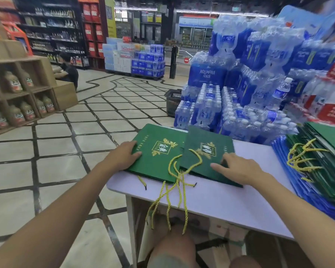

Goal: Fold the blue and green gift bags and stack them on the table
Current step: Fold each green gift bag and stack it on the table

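Note:
Two flat green gift bags with gold logos lie side by side on the pale table (230,202). The left green bag (159,163) overhangs the table's left corner, and my left hand (124,154) rests on its left edge with fingers extended. The right green bag (205,144) lies tilted, its edge overlapping the left one; my right hand (238,167) presses flat on its near right part. Yellow cord handles (174,192) trail off the table's front edge. A stack of folded green and blue bags (321,167) sits at the table's right.
Shrink-wrapped packs of bottled water (246,89) are piled behind the table. A dark shopping basket (172,102) stands on the tiled floor. Wooden crates of bottles (17,97) line the left, with a person (69,71) beyond. My knees show under the table.

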